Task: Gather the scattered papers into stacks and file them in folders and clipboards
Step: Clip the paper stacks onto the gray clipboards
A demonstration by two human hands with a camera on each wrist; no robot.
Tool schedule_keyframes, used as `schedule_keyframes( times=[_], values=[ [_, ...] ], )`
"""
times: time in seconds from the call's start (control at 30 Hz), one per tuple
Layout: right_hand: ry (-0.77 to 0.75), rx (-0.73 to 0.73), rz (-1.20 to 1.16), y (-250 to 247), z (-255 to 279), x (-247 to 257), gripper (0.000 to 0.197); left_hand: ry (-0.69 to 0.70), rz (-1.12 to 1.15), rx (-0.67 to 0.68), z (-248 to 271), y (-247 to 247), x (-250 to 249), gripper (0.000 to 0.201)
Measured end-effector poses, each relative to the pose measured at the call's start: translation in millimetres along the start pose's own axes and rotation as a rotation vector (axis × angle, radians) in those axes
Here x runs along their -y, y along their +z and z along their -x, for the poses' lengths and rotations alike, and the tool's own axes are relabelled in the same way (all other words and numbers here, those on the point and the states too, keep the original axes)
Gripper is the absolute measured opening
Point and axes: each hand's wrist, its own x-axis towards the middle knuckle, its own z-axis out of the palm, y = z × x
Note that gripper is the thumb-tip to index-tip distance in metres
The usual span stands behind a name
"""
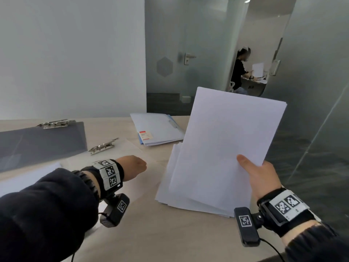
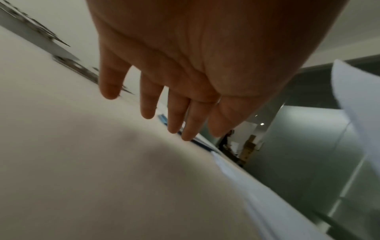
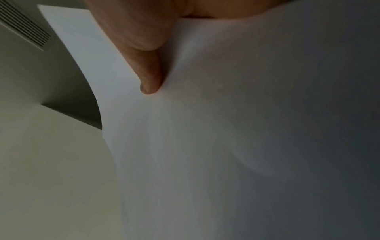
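Observation:
My right hand (image 1: 258, 174) holds a sheaf of white papers (image 1: 226, 138) tilted up off the table, thumb on top and fingers hidden beneath. In the right wrist view the thumb (image 3: 148, 65) presses into the sheaf (image 3: 226, 129). Under it, more white sheets (image 1: 166, 186) lie in a loose stack on the table. My left hand (image 1: 135, 165) hovers, empty, over a clear clipboard (image 1: 132, 148) with a metal clip (image 1: 103, 146). Its fingers (image 2: 148, 104) are straight and spread in the left wrist view. A pale blue folder (image 1: 156, 129) lies beyond.
A grey clipboard (image 1: 41, 140) with its clip (image 1: 54, 123) lies at the far left of the beige table (image 1: 151, 233). One white sheet (image 1: 28, 178) sits by my left sleeve. Glass walls stand to the right, and a person sits at a desk behind them.

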Motion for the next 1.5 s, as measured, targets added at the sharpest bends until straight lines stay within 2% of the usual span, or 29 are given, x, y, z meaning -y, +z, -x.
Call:
schedule_keyframes(
  times=[0.1,0.17,0.3,0.47,0.53,0.63,0.7,0.77,0.83,0.9,1.0,1.17,1.3,1.5],
  values=[
    [0.048,0.033,-0.051,22,3,0,0.008,-0.014,-0.150,0.099,4,-2,33,0.045],
    [0.071,0.078,-0.080,40,5,-1,0.007,-0.068,-0.136,0.107,14,-5,45,0.043],
    [0.094,0.185,-0.090,84,11,-2,0.006,-0.009,-0.191,0.157,43,-14,62,0.036],
    [0.112,0.313,-0.064,143,29,0,0.014,-0.037,-0.112,0.200,89,-25,87,0.049],
    [0.119,0.377,-0.071,167,38,2,0.016,-0.087,0.024,0.197,101,-35,104,0.049],
    [0.155,0.493,-0.090,202,56,5,0.013,-0.180,0.437,0.125,119,-51,133,0.035],
    [0.185,0.575,-0.080,222,70,6,0.013,-0.179,0.731,-0.004,127,-57,149,0.030],
    [0.206,0.653,-0.049,238,85,5,0.013,-0.154,0.887,-0.152,131,-58,159,0.023],
    [0.249,0.717,-0.043,251,96,3,0.013,-0.164,0.871,-0.254,132,-57,167,0.019],
    [0.308,0.779,-0.036,258,101,4,0.015,-0.208,0.832,-0.259,132,-54,176,0.018],
    [0.348,0.852,0.050,259,96,3,0.016,-0.327,0.814,-0.193,133,-49,188,0.014],
    [0.420,0.946,0.374,249,78,0,0.007,-0.469,0.727,-0.001,134,-46,191,0.003],
    [0.410,0.942,0.451,249,71,-4,0.006,-0.515,0.657,0.070,127,-45,190,0.007],
    [0.348,0.880,0.506,258,63,-7,0.007,-0.556,0.652,0.008,115,-45,195,0.008]
  ],
)
